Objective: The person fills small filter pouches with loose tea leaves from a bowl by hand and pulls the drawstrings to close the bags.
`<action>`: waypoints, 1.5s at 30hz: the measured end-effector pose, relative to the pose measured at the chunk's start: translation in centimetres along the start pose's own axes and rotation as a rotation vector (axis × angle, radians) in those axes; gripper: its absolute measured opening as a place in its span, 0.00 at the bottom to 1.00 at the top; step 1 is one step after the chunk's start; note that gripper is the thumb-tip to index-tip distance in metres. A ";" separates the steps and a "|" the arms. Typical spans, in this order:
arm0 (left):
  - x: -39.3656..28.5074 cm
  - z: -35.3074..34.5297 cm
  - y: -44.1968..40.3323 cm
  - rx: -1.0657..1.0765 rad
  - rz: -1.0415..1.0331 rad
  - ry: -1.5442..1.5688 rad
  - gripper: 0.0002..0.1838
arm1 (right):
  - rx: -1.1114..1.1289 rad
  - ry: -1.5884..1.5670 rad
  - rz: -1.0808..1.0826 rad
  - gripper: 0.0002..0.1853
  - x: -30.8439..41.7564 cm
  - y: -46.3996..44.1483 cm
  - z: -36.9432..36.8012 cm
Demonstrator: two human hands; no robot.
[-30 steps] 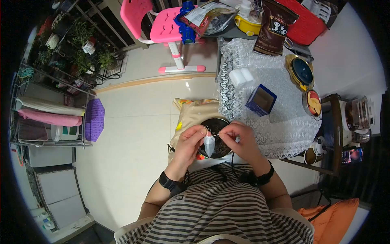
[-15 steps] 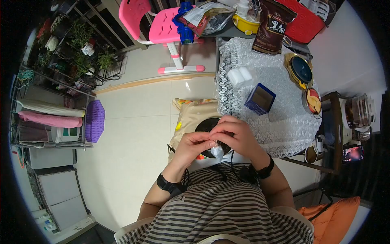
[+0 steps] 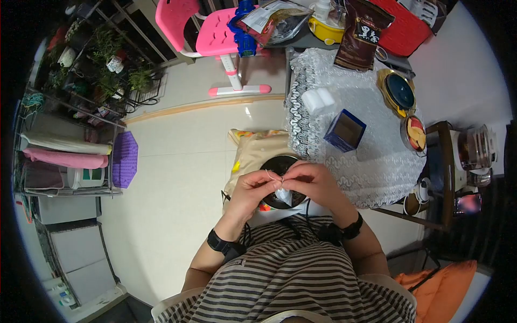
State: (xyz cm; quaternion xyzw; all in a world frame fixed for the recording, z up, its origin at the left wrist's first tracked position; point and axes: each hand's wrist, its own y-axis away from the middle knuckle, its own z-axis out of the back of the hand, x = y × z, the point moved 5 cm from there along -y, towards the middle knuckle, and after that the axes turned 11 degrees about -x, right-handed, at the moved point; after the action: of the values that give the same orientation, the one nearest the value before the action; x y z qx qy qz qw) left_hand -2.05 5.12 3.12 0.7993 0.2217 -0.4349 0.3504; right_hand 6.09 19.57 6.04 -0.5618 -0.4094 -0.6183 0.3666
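Note:
Over my lap, my left hand [image 3: 252,189] and my right hand [image 3: 313,182] meet, both closed in pinches. Between their fingertips is the thin string [image 3: 270,175] at the neck of a small white drawstring bag [image 3: 284,197]. The bag hangs just below my fingers; what it contains is hidden. Beneath my hands a dark round bowl [image 3: 276,162] rests on a beige patterned cloth [image 3: 250,148], with dark loose bits inside, partly covered by my hands.
On the lace-covered table [image 3: 371,177] to the right stand an open blue box [image 3: 346,131], a white stack of small bags [image 3: 318,101], a brown packet [image 3: 360,37], a dark green bowl [image 3: 399,90] and a fruit bowl [image 3: 414,134]. Behind is a pink chair [image 3: 218,37].
My hands have drawn slightly apart and lower, and the string now shows between my fingers. The small white bag has shifted a little to the left.

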 end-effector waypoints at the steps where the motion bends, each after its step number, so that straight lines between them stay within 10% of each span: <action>1: 0.0 0.1 -0.1 0.020 -0.023 0.010 0.05 | 0.000 -0.001 0.000 0.09 -0.2 0.1 0.0; 19: -0.1 -0.2 0.4 0.068 0.071 0.047 0.04 | -0.028 0.227 0.244 0.03 2.2 0.6 0.1; 25: 0.0 0.3 0.2 0.049 0.026 -0.010 0.03 | 0.077 -0.422 -0.049 0.03 -1.0 0.0 1.1; 31: 0.2 0.3 -0.1 0.046 0.031 0.001 0.03 | 0.003 0.150 0.048 0.20 1.2 0.9 0.1; 45: 0.3 0.4 -0.2 -0.006 0.028 -0.044 0.03 | -0.076 0.166 0.057 0.09 1.0 0.6 0.0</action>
State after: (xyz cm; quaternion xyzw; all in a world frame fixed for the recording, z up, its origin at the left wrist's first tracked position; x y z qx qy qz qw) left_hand -2.22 4.96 2.65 0.7915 0.2039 -0.4470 0.3636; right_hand 6.51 19.35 7.08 -0.5336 -0.3378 -0.6672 0.3950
